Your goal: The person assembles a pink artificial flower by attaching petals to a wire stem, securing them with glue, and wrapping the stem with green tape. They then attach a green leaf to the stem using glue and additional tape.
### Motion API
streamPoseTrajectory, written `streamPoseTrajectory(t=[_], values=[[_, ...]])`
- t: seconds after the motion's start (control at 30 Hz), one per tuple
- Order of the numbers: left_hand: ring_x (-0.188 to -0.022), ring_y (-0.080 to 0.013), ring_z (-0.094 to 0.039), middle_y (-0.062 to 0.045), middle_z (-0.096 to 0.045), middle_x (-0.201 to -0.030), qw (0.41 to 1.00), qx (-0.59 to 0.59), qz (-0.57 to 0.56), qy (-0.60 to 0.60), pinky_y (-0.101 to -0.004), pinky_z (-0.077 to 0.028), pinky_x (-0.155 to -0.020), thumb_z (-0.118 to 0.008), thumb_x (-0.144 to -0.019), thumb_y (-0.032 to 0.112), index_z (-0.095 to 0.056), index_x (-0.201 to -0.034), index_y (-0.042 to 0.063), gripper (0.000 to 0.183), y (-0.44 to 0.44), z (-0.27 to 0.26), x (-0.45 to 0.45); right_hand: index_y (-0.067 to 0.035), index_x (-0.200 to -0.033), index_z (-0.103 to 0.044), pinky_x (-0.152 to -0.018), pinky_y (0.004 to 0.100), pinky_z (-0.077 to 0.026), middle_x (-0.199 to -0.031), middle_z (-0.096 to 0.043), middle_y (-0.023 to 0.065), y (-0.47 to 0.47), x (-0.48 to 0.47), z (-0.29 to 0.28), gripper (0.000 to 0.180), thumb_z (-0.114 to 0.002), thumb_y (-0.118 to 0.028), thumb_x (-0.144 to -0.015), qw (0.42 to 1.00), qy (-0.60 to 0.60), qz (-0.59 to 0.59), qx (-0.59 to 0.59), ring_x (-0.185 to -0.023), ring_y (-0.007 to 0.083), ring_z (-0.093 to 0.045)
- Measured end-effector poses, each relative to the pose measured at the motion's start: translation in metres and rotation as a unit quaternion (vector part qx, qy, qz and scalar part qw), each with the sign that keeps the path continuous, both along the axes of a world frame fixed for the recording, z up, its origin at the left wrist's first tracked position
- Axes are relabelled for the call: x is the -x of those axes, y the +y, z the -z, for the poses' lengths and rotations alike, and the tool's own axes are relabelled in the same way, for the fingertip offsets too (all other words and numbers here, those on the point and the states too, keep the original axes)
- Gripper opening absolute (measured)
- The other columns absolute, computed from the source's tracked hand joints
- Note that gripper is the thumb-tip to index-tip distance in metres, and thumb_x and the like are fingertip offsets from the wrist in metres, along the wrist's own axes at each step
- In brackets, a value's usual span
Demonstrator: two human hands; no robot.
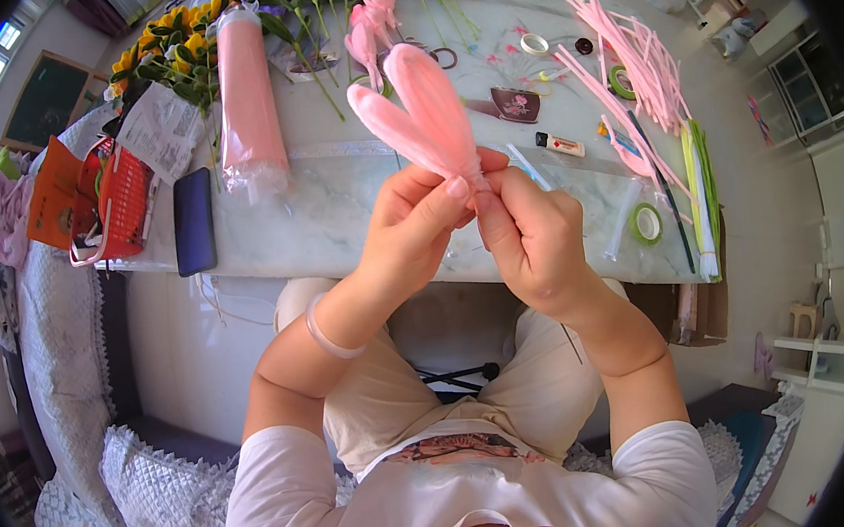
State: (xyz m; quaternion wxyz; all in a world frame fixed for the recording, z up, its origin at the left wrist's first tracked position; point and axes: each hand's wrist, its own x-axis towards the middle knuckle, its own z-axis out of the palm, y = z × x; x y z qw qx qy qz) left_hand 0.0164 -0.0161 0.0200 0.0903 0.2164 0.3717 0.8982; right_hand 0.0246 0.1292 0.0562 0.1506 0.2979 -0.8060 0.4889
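Both hands meet over the table's near edge at the base of a pink fuzzy flower (433,116), made of loops that look like chenille stems. My left hand (418,219) pinches its gathered base between thumb and fingers. From the other side, my right hand (531,220) grips the same base, thumb and index finger close to the left thumb. A thin dark wire (572,344) shows below my right wrist; its link to the flower is hidden. Behind the held flower lie similar pink pieces (371,23).
On the marble-look table (314,231) are a pink wrapped roll (249,98), a phone (194,222), a red basket (120,207), pink chenille stems (633,57), green stems (700,194), green tape (645,223), a small glue bottle (560,144) and yellow flowers (179,29).
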Motion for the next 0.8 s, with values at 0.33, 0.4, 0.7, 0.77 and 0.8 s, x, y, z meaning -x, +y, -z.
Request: streamPoseTrajectory(t=[0.33,0.4,0.7,0.77,0.8], values=[[-0.086,-0.0097,-0.052,-0.006,-0.058,-0.11,0.993,0.07,-0.095,-0.029,-0.0239,-0.043,-0.073,-0.06,-0.087,0.022,-0.049,-0.123,0.001,0.043,-0.002,-0.009,-0.003,0.001,-0.086,-0.057,-0.044,0.028,-0.039,-0.056,-0.055,0.0074,0.002,0.001,0.004,0.01,-0.053,-0.007,-0.091,0.998,-0.056,0.009,0.021,-0.044,0.0169,-0.052],[-0.101,-0.0139,-0.05,-0.006,-0.052,-0.112,0.978,0.132,-0.163,0.009,-0.0293,-0.043,-0.081,-0.073,-0.076,0.025,-0.039,-0.13,0.003,0.067,-0.02,-0.011,0.013,0.001,-0.083,-0.058,-0.042,0.0247,-0.034,-0.05,-0.047,0.0041,0.005,0.002,-0.003,0.016,-0.052,-0.01,-0.092,0.989,-0.132,0.007,0.063,-0.043,0.0102,-0.043],[-0.119,-0.0259,-0.043,-0.015,-0.045,-0.125,0.814,0.368,-0.349,0.284,-0.0385,-0.035,-0.097,-0.083,-0.061,0.02,-0.067,-0.093,0.004,0.038,-0.05,-0.046,0.031,0.002,-0.08,-0.055,-0.042,0.0269,-0.033,-0.052,-0.048,0.0081,0.005,0.008,0.003,0.008,-0.055,-0.002,-0.088,0.994,-0.104,0.007,0.03,-0.042,0.0137,-0.044],[-0.12,-0.0262,-0.043,-0.015,-0.045,-0.127,0.817,0.37,-0.344,0.277,-0.0388,-0.035,-0.097,-0.082,-0.061,0.017,-0.069,-0.088,0.004,0.033,-0.044,-0.041,0.031,0.002,-0.08,-0.055,-0.042,0.0278,-0.034,-0.053,-0.049,0.0093,0.004,0.009,0.005,0.008,-0.055,-0.002,-0.087,0.996,-0.083,0.006,0.031,-0.042,0.0162,-0.045],[-0.12,-0.0263,-0.043,-0.016,-0.044,-0.129,0.82,0.37,-0.341,0.274,-0.0389,-0.035,-0.098,-0.082,-0.061,0.015,-0.07,-0.086,0.004,0.03,-0.04,-0.039,0.032,0.002,-0.08,-0.054,-0.042,0.0283,-0.034,-0.053,-0.049,0.0099,0.004,0.01,0.006,0.008,-0.055,-0.002,-0.087,0.997,-0.071,0.007,0.031,-0.042,0.0175,-0.045]])
